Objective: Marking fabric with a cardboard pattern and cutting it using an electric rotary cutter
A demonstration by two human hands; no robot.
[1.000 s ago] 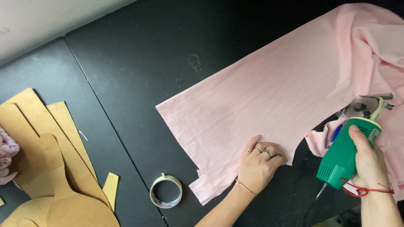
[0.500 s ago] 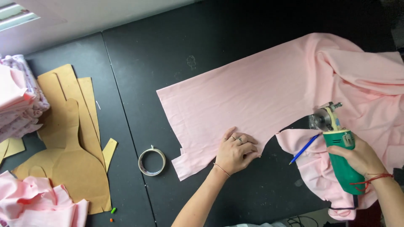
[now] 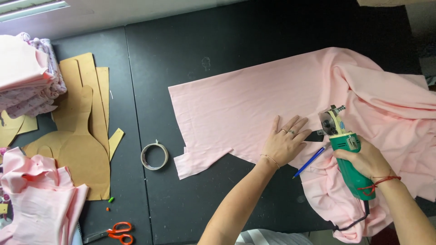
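Head cam: black table [image 3: 218, 41]; L hand [image 3: 285, 144] flat, open on pink fabric [image 3: 254, 104], R hand [image 3: 363, 161] gripping green cutter [image 3: 347, 156].

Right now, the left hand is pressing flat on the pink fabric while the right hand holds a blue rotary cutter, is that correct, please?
Not quite: the rotary cutter is green, not blue; the blue thing beside it is a pen. The head view shows this. The left hand does press flat on the pink fabric, and the right hand holds the cutter.

Black counter [image 3: 190, 41] in two panels, seam between them; pale wall strip and lit window [image 3: 27, 10] top left.
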